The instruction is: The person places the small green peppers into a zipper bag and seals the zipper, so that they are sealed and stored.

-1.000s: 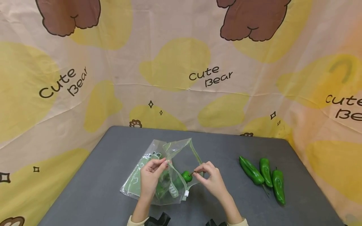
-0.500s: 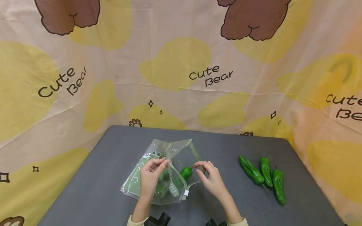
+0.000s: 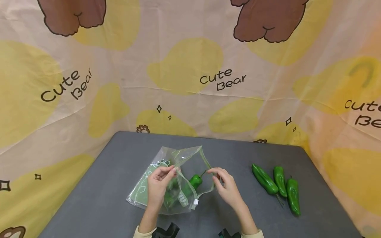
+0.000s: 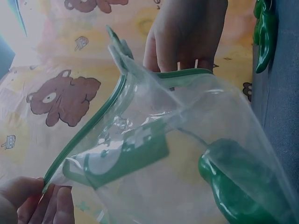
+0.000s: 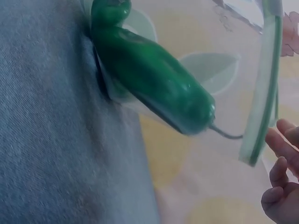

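In the head view my left hand (image 3: 159,185) pinches the near rim of a clear zip bag (image 3: 190,155) between thumb and fingertips, keeping its mouth wide. A green pepper (image 3: 195,180) lies inside, stem pointing up towards the opening; more green shows dimly through the plastic. My right hand (image 3: 227,188) is at the right side of the mouth, with bent fingers, thumb and index finger apart, and nothing between them. In the left wrist view the pepper (image 4: 238,182) rests behind the film. The right wrist view shows the pepper (image 5: 154,79) near the bag's green zip strip (image 5: 266,88).
Three green peppers (image 3: 265,180) lie on the grey table (image 3: 238,211) at the right. A flat green printed bag (image 3: 140,191) lies under and left of the clear bag. A white slider (image 3: 195,201) sits at the bag's near corner. Patterned cloth (image 3: 184,66) surrounds the table.
My right hand has let go of the pepper's stem and drawn back slightly right. The pepper has slid deeper into the bag, its stem now tilted up. My left hand keeps its grip.
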Demonstrator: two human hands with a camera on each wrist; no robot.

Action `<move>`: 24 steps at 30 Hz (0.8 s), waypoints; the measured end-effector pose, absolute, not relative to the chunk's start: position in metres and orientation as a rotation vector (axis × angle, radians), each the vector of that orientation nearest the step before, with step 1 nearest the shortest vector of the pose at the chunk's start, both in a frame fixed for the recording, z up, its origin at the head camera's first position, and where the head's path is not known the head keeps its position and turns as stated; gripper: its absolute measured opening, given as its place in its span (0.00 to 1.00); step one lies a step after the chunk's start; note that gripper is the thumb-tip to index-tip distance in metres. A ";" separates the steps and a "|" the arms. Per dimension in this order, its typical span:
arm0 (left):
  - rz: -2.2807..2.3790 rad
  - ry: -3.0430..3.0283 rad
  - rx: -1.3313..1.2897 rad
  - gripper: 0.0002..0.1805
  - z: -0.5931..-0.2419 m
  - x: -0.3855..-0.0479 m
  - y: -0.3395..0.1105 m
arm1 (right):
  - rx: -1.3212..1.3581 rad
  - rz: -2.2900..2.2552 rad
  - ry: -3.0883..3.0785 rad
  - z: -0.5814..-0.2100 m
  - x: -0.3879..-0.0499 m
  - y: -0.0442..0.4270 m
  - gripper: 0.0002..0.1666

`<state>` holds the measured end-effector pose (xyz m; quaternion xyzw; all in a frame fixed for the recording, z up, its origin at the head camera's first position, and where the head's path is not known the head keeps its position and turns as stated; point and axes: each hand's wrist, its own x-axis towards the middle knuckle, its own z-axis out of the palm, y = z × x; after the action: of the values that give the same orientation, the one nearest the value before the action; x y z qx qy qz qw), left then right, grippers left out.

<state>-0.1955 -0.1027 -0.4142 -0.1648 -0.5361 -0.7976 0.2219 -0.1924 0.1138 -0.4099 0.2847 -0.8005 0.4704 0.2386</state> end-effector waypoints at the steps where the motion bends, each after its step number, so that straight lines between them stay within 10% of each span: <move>1: -2.209 -1.476 -0.441 0.04 -0.415 -0.195 -0.102 | 0.771 1.285 -2.197 -0.407 -0.191 0.115 0.17; 24: -2.221 -1.516 -0.352 0.11 -0.482 -0.233 -0.116 | 0.522 1.287 -2.155 -0.443 -0.217 0.180 0.12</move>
<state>-0.2326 -0.1157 -0.4823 -0.1268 -0.5463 -0.8000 0.2132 -0.2172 0.1797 -0.4428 0.1952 -0.8057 0.4811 0.2849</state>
